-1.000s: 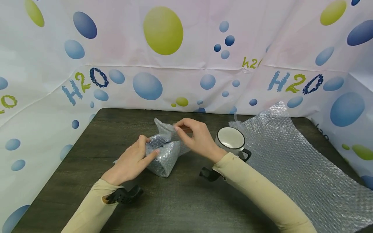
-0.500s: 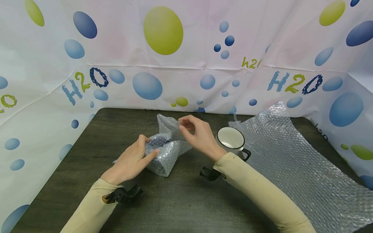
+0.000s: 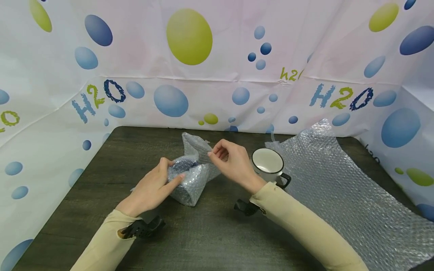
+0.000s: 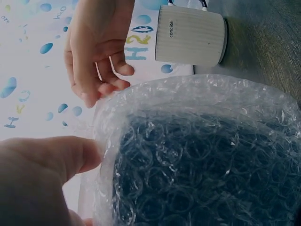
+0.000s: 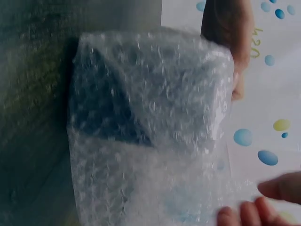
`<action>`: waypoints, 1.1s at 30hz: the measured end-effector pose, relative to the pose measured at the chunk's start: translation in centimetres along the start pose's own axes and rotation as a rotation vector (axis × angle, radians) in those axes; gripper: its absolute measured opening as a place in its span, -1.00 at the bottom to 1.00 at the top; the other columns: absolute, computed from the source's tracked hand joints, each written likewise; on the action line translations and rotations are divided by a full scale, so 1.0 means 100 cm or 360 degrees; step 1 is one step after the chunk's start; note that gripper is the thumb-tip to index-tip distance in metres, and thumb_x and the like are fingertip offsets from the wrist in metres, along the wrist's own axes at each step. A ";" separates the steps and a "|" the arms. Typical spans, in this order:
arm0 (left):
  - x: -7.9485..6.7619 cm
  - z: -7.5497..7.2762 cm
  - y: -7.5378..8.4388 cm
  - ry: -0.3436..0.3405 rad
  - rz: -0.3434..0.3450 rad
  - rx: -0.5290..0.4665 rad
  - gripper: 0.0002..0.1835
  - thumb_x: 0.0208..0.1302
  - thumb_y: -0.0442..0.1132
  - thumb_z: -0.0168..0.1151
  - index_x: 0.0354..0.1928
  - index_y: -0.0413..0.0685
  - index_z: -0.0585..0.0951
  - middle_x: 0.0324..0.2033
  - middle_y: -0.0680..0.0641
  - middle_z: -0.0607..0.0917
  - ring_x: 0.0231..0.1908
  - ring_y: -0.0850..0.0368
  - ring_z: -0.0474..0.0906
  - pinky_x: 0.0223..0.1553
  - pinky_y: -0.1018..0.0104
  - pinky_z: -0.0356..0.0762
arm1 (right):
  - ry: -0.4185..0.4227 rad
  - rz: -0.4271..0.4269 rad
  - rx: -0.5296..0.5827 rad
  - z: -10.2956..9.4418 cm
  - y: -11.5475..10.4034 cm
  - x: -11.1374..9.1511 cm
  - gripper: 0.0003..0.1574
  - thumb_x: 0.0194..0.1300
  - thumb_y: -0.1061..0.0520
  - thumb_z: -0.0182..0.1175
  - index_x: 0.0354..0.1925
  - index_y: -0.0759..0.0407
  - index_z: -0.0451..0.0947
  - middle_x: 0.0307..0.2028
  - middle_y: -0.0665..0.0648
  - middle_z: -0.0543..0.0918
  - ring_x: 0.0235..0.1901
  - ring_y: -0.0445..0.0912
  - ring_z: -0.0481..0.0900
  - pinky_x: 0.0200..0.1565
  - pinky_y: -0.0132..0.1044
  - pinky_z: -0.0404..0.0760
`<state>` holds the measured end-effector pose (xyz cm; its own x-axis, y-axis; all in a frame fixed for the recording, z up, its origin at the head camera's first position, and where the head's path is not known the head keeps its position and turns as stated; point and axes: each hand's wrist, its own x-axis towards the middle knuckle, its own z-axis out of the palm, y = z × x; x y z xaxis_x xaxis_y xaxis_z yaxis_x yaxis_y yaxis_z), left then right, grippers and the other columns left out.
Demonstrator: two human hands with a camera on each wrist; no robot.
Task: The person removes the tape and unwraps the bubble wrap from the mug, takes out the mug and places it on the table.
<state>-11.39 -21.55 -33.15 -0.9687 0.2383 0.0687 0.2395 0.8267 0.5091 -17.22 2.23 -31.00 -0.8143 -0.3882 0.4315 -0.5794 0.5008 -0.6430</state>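
A bundle of bubble wrap sits on the table left of centre, around a dark blue object that shows through the bubbles in both wrist views. My left hand holds this bundle across its top, thumb on the near side and fingers on the far side. From the bundle's right side a loose flap of wrap stands up. My right hand pinches the edge of that flap between thumb and curled fingertips. Just right of this hand stands a white mug with a black rim and handle.
A large sheet of bubble wrap covers the right side of the dark wooden table, its far corner rising against the backdrop. The printed backdrop closes off the table's back and sides.
My right hand first drew the flap up and right, unfolding it, then came down slightly. My left hand and the bundle have stayed in place.
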 end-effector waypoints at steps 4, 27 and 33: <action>0.000 0.000 -0.001 0.0006 0.0001 -0.0006 -0.43 0.44 0.19 -0.12 0.04 -0.25 0.25 0.20 -0.36 0.43 -0.12 -0.08 0.54 -0.22 0.07 0.48 | -0.0208 -0.0049 0.0024 0.006 -0.001 -0.006 -0.85 0.27 0.09 0.28 -0.25 0.15 0.59 -0.31 0.06 0.64 -0.31 -0.12 0.62 -0.31 -0.39 0.62; -0.002 -0.002 -0.002 0.0020 -0.0011 -0.0031 -0.37 0.45 0.23 -0.18 0.17 -0.22 0.25 0.21 -0.34 0.43 -0.04 -0.13 0.56 -0.15 -0.02 0.54 | -0.0362 -0.0129 -0.0244 0.027 -0.022 -0.025 -0.36 0.09 -0.19 0.40 0.08 0.06 0.57 -0.02 0.08 0.55 -0.17 -0.10 0.55 -0.20 -0.24 0.57; -0.004 -0.006 -0.003 0.0141 0.0048 -0.0020 -0.37 0.40 0.20 -0.03 0.20 -0.21 0.37 0.14 -0.25 0.50 0.03 -0.15 0.52 -0.03 -0.10 0.51 | -0.0365 -0.0128 -0.0240 0.028 -0.022 -0.024 -0.37 0.09 -0.18 0.40 0.05 0.10 0.56 -0.03 0.08 0.56 -0.21 -0.12 0.54 -0.23 -0.26 0.55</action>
<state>-11.08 -22.16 -32.83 -0.9631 0.2165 0.1597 0.2684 0.8132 0.5165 -13.87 -0.07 -32.37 -0.7465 -0.5876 0.3121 -0.6544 0.5638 -0.5038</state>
